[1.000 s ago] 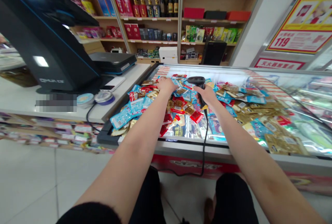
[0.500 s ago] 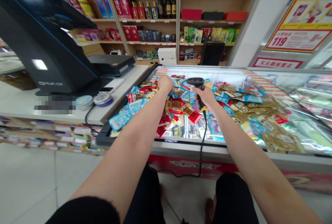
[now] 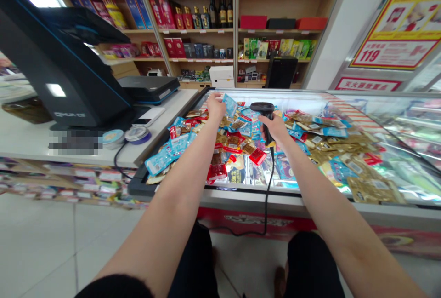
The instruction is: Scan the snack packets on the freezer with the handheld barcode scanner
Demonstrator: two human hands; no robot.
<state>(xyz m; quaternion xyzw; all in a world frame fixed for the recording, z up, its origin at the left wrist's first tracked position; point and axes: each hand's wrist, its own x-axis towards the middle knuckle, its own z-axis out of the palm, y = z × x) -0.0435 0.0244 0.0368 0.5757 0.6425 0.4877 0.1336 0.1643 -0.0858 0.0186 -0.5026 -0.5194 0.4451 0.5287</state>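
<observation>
My right hand (image 3: 274, 126) is wrapped round the handle of a black barcode scanner (image 3: 262, 106), whose cable hangs down over the front of the glass-topped freezer (image 3: 220, 183). To its left, my left hand (image 3: 216, 106) is closed on a light-blue snack packet (image 3: 229, 104), raised at an angle above the pile. Beneath both hands lie many small packets in blue, red and gold, such as a red packet (image 3: 257, 156) and gold packets (image 3: 370, 188) spread to the right.
Left of the freezer, a counter (image 3: 165, 118) bears a black checkout machine (image 3: 93, 86), a flat scale (image 3: 148, 87), a white phone-like device (image 3: 149, 116) and two round tubs (image 3: 138, 134). Shelves (image 3: 193, 31) of boxes and bottles stand behind. The scanner cable (image 3: 267, 206) loops low near my knees.
My left hand has lifted the light-blue packet off the pile and shifted slightly left. My right hand stays nearly in place with the scanner.
</observation>
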